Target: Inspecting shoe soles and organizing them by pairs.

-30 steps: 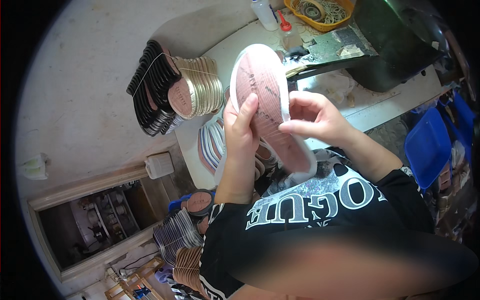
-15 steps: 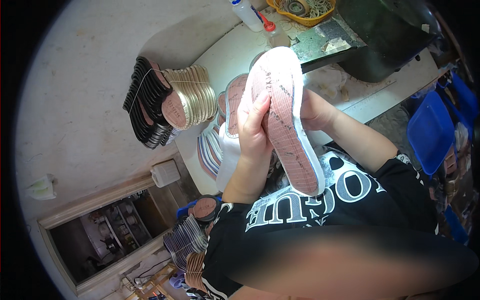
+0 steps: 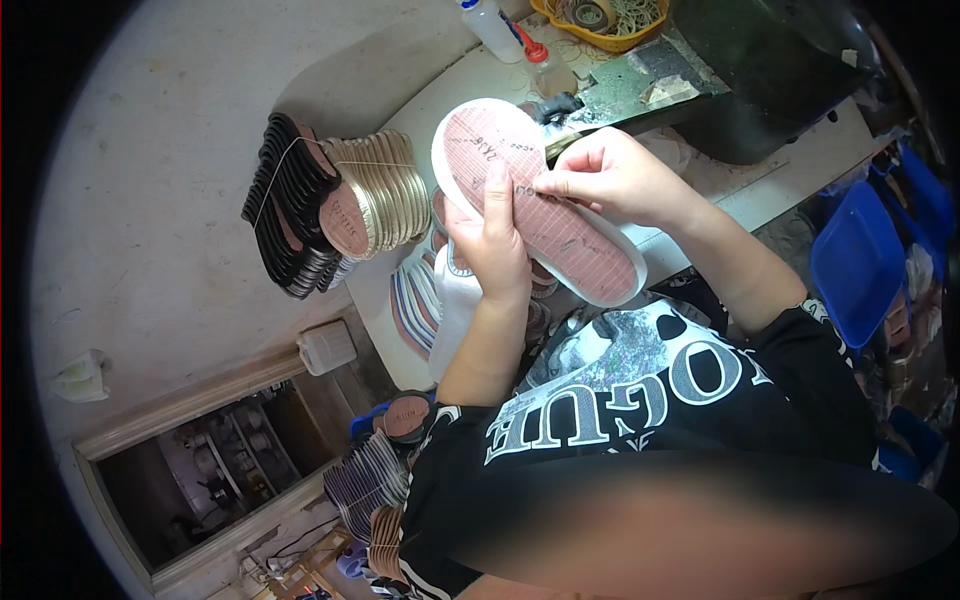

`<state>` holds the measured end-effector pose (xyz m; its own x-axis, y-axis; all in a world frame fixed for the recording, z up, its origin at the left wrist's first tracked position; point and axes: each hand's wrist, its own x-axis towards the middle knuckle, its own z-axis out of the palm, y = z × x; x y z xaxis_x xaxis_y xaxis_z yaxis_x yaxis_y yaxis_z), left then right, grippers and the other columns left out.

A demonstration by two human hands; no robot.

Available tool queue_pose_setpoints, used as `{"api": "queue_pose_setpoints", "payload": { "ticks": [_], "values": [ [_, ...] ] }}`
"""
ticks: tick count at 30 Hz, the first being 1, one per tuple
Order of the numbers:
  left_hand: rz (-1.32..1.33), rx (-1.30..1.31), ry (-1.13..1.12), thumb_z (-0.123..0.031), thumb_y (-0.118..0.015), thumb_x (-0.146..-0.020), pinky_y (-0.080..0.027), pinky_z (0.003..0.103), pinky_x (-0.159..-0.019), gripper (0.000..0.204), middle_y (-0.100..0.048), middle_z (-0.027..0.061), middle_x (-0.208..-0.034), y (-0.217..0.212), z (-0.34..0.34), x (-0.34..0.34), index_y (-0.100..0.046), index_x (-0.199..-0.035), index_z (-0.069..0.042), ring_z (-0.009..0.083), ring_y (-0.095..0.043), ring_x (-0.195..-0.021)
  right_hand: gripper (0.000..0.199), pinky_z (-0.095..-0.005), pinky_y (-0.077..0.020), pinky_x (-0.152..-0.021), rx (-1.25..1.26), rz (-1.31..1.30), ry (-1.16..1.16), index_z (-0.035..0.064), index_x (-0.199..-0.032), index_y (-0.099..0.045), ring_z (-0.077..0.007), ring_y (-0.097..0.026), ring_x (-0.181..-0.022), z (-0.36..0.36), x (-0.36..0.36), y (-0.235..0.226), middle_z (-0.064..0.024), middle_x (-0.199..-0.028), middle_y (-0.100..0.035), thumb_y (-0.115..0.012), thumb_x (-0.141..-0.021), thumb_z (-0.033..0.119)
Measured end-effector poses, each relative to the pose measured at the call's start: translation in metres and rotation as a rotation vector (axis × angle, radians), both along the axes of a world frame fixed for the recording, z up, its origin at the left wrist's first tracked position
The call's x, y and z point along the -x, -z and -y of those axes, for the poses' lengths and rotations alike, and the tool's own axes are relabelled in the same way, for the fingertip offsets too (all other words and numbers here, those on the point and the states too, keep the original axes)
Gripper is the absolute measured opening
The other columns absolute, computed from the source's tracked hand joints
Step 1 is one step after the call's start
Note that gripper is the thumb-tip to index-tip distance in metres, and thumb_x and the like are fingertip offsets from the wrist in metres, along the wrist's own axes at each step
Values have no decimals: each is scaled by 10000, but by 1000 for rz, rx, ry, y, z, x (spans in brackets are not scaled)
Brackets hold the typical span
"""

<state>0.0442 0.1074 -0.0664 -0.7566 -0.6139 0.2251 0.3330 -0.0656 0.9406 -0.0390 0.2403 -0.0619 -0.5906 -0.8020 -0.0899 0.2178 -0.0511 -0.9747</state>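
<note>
Shoe (image 3: 540, 205), white with its pinkish-brown stitched sole facing up, is held in the air above the table (image 3: 770, 180), just in front of the person's chest. The left hand (image 3: 490, 240) is wrapped around its middle from below, thumb lying along the sole, gripping it firmly. The right hand (image 3: 610, 175) is closed in a pinch at the sole's far edge, fingertips pressed against the rim; whether it holds a small tool or thread I cannot tell. Judging by this, the shoe looks assembled, the sole already on and stitched round, and the work in hand seems a check or a finishing touch along the edge, not an early step. Plenty looks left: a bundle of black and gold insoles (image 3: 330, 210) tied with string lies on the floor beside the table, striped pieces (image 3: 415, 300) are stacked under the shoe, and more stacks of soles (image 3: 375, 480) sit low by the person's left side. Bottles (image 3: 500, 30) and a yellow tray (image 3: 600, 20) stand at the table's far end, well apart from both hands, and blue bins (image 3: 860, 260) sit to the right.
</note>
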Motion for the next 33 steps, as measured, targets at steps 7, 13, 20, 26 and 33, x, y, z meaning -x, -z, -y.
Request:
{"api": "queue_pose_setpoints", "payload": {
  "ticks": [7,13,20,26,33],
  "values": [
    [139,-144,71,-165,-641,-881,-433,281,-889,367,-534,81,-1093,26,27,15,-525,-1154,50,151,-554,-988,389,-231,-387,-479,-1,-214,258,-6,-641,-644,-45,-456,-503,14,-1,17,-9,-572,-567,-634,-882,300],
    [150,-164,77,-182,-638,-884,-457,285,-852,348,-558,84,-1076,31,34,40,-549,-1130,48,151,-571,-960,469,-199,-490,-546,93,206,277,-36,-799,-667,-75,-597,-564,-5,-1,3,-62,-693,-654,-510,-951,379],
    [171,-134,156,-162,-602,-899,-510,278,-749,283,-638,93,-983,21,33,60,-578,-1097,39,156,-626,-850,392,-206,-520,-523,40,536,-38,-58,-961,-626,-146,-663,-606,-40,-35,-3,-121,-746,-672,-656,-857,318],
    [282,-162,171,-193,-603,-903,-524,271,-727,320,-649,105,-967,14,45,72,-569,-1109,50,157,-638,-835,302,-246,-545,-552,170,533,75,-66,-1003,-594,-188,-679,-635,-22,-48,6,-167,-782,-669,-566,-917,222],
    [549,647,-79,-384,-667,-840,-399,392,-953,607,-538,218,-1215,4,85,86,-509,-1208,72,308,-495,-1140,332,-247,-535,-539,286,538,264,-65,-969,-598,-189,-672,-612,10,-39,10,-161,-757,-662,-542,-922,259]
  ]
}}
